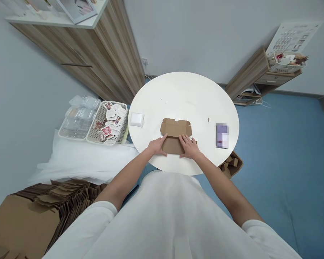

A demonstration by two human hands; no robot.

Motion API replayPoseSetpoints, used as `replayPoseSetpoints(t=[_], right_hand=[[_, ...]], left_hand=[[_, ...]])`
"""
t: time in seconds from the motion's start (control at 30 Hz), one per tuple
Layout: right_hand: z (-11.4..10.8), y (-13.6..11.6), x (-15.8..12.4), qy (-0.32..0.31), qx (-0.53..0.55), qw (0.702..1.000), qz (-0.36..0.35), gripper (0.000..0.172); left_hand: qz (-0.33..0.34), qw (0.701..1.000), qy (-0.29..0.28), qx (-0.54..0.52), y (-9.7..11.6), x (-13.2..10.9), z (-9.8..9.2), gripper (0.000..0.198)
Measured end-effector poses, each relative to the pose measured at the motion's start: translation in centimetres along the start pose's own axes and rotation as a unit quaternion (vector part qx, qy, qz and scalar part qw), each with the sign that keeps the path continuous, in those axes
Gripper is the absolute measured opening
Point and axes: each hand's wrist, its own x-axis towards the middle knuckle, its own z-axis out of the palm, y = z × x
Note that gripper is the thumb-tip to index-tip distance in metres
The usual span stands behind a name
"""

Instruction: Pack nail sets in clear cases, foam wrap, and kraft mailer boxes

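Observation:
A flat brown cardboard box blank (175,133) lies near the front edge of a round white table (183,97); its far flap is folded up. My left hand (158,146) rests on the blank's left side with fingers stretched out flat. On the right side my right hand (189,146) presses down, fingers also extended. Neither hand grips anything.
A small white packet (137,119) lies at the table's left edge, a purple and white card (222,135) at its right. White baskets (108,123) with small packs stand left. Stacked cardboard blanks (51,201) lie lower left; a carton of scraps (230,165) sits on the floor right.

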Motion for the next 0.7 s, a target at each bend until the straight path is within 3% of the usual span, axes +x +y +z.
replayPoseSetpoints(t=[0.3,0.37,0.43,0.5,0.57,0.63,0.7], right_hand=[[-0.4,0.2,-0.9,0.021,0.051,0.998,0.007,0.109],[-0.3,1.0,-2.1,0.054,0.087,0.994,0.042,0.101],[0.2,2.1,-3.7,0.095,0.149,0.975,0.134,0.089],[1.0,3.2,-5.2,0.127,0.257,0.923,0.257,0.079],[1.7,3.8,-6.2,0.109,0.414,0.843,0.326,0.071],[2.1,3.8,-6.5,0.085,0.546,0.762,0.337,0.062],[1.9,3.3,-6.1,0.076,0.629,0.705,0.319,0.053]], left_hand=[[0.002,0.999,0.005,-0.034,0.0,0.4,-0.2,0.116],[0.005,0.999,0.012,-0.048,0.1,0.4,-0.2,0.115],[0.004,0.998,0.016,-0.065,0.1,0.4,-0.2,0.115],[-0.005,0.997,0.018,-0.078,0.3,0.5,-0.2,0.115],[-0.011,0.996,0.019,-0.085,0.6,0.6,-0.2,0.116],[-0.007,0.996,0.020,-0.086,0.9,0.8,-0.1,0.117],[-0.001,0.996,0.019,-0.086,1.1,0.9,-0.1,0.118]])
